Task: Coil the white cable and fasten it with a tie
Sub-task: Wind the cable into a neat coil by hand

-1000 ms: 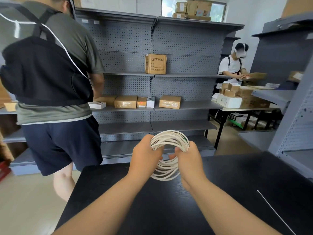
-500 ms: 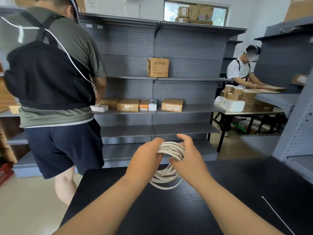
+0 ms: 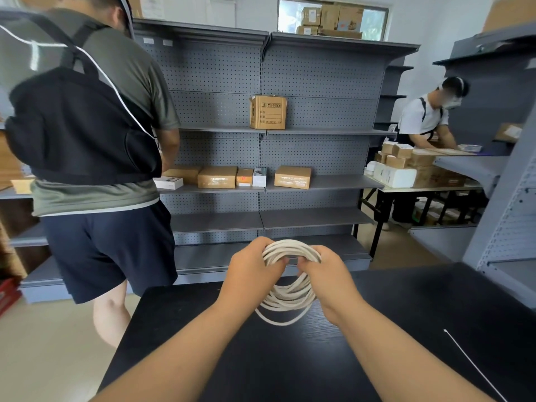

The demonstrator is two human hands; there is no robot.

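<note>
The white cable (image 3: 290, 297) is wound into a round coil of several loops, held up above the far part of the black table (image 3: 290, 361). My left hand (image 3: 251, 277) grips the coil's upper left side. My right hand (image 3: 326, 278) grips its upper right side, fingers curled round the strands. One loop sags lower than the others. A thin white tie (image 3: 475, 367) lies flat on the table at the right, apart from both hands.
A person in dark shorts (image 3: 95, 158) stands close beyond the table's left corner, facing grey shelving (image 3: 290, 181) that holds cardboard boxes. Another person (image 3: 426, 123) works at a box-laden table at the back right. A grey rack (image 3: 510, 204) stands to the right.
My right hand, which was open over the coil half a second ago, has closed on its right side. The coil has opened out rounder, and one loop has slipped lower.
</note>
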